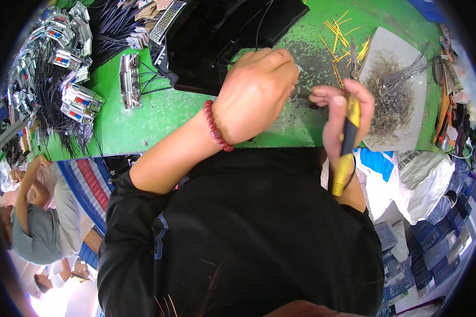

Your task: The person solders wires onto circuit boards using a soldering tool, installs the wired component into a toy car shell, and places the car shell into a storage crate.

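A soldering iron [350, 124] with a yellow and black handle is in my right hand [333, 119], its metal end toward the far side of the green bench. The thumb and fingers of that hand spread out to its left. My left hand [259, 87], with a red bead bracelet [212, 127] at the wrist, is closed with knuckles up beside a black plastic housing [211, 42]. What the left fingers pinch, if anything, is hidden beneath the hand. A small silver metal part [129, 81] with black wires lies left of the housing.
Many shiny metal parts [82, 103] with black wires are heaped at the left. Thin yellow tubes [336, 34] lie scattered at the far right, beside a scorched pale board [381, 50] with tangled fine wire. White plastic bags [420, 185] hang below the bench's right edge. People sit at the left.
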`<state>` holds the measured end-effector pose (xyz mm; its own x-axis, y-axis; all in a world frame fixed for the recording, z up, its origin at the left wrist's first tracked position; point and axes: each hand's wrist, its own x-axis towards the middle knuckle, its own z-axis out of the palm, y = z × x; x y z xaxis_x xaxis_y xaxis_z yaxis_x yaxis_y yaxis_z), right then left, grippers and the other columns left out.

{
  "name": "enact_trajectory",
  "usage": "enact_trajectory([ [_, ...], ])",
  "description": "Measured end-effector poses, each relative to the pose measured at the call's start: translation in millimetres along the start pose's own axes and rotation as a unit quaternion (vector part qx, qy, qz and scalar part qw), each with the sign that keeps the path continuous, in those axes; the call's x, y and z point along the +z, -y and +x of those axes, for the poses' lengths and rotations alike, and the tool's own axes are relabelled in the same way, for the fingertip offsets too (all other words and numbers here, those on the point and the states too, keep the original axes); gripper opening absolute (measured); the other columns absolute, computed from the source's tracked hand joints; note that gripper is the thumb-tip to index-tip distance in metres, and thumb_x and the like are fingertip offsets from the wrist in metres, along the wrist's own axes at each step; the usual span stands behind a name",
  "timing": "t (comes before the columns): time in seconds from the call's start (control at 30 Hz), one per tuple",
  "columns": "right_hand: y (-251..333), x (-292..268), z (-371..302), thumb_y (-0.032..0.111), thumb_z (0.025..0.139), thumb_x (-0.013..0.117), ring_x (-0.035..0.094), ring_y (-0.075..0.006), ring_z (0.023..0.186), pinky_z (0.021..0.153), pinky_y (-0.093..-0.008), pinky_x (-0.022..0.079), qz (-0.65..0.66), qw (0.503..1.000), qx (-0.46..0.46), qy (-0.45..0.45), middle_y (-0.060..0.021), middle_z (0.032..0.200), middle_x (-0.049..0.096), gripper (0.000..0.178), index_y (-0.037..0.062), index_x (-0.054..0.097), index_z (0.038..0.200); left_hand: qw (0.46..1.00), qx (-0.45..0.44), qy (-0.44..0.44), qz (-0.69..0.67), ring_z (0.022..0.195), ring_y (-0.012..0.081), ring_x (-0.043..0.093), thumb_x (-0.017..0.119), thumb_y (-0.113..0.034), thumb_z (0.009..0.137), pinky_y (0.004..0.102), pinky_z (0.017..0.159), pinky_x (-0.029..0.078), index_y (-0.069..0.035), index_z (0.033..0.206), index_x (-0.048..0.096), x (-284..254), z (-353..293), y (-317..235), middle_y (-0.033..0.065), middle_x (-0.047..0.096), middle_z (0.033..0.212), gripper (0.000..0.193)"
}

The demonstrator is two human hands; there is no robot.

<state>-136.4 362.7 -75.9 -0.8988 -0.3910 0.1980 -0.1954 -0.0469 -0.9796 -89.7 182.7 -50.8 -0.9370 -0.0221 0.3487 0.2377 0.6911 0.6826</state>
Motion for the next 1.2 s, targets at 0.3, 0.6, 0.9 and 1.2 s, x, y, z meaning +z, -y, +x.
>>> enact_trajectory([
  [0.3,-13,-33,-31,0.057,0.09,0.052,0.051,-0.0114,0.056,0.05,-0.0214,0.038,0.005,0.997,0.026,-0.069,-0.0093,0.072,0.058,0.073,-0.011,0.059,0.113,0.997,-0.022,0.032,0.06,0.082,0.0317,0.059,0.066,0.001,0.074,0.0401,0.073,0.048,-0.001,0.08,0.059,14,0,12,0.0109,0.06,0.085,0.01],
  [0.6,-10,-29,-34,0.014,0.08,0.072,0.045,-0.0055,0.065,0.06,-0.0202,0.036,0.002,0.998,0.034,-0.053,-0.0029,0.081,0.055,0.027,0.0009,0.054,0.094,0.995,-0.02,0.045,0.09,0.081,0.0314,0.059,0.066,0.001,0.074,0.04,0.072,0.048,-0.002,0.081,0.058,14,0,12,0.0107,0.059,0.083,0.01],
  [0.9,-12,-28,-31,0.008,0.076,0.071,0.048,-0.0069,0.067,0.062,-0.0212,0.04,-0.051,0.998,0.019,-0.037,-0.0054,0.084,0.059,0.024,0.0013,0.057,0.094,0.993,-0.012,0.045,0.107,0.079,0.031,0.06,0.066,0.0,0.073,0.0396,0.07,0.049,-0.003,0.081,0.059,15,1,12,0.0106,0.059,0.083,0.011],
  [1.2,-6,-27,-27,0.005,0.076,0.07,0.048,-0.0071,0.067,0.06,-0.0215,0.039,-0.071,0.997,0.007,-0.011,-0.0056,0.085,0.058,0.022,0.0022,0.057,0.094,0.993,-0.001,0.038,0.113,0.079,0.0304,0.06,0.067,-0.001,0.073,0.0393,0.07,0.049,-0.003,0.081,0.059,15,0,13,0.0105,0.059,0.083,0.011],
])
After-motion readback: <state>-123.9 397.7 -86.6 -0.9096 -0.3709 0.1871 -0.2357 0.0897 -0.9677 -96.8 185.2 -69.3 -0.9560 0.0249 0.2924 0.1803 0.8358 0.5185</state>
